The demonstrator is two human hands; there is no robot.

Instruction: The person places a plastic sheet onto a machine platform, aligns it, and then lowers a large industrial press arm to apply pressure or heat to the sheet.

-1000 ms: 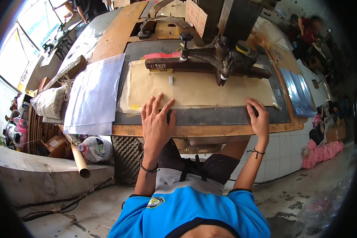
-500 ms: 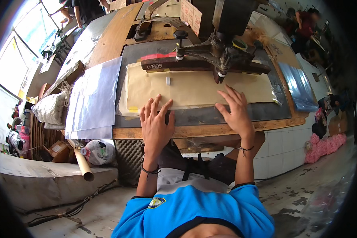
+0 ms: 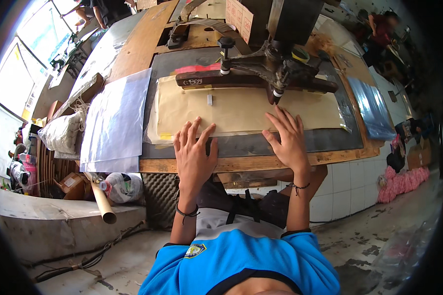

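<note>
My left hand (image 3: 194, 153) rests with spread fingers at the near edge of a long tan sheet (image 3: 241, 108), its fingertips on the sheet. My right hand (image 3: 289, 138) lies over the sheet's near edge further right, fingers apart and palm down. Neither hand holds anything. Under the sheet is a dark mat (image 3: 261, 144) on a wooden table. A small grey piece (image 3: 209, 100) lies on the sheet. Across the sheet's far side runs a dark press bar (image 3: 253, 82), joined to a metal bracket (image 3: 266, 61); the bracket's lower tip is just beyond my right fingertips.
Clear plastic sheets (image 3: 114, 123) lie to the left, beside a bundle of white cord (image 3: 64, 130). Bluish plastic sheets (image 3: 370, 105) hang over the right edge. A cardboard tube (image 3: 102, 199) and a plastic bottle (image 3: 120, 188) are below left. Other people are at the back left and right.
My right hand has shifted slightly left along the sheet, its fingers still spread. My left hand has barely moved. The press bar looks the same over the sheet.
</note>
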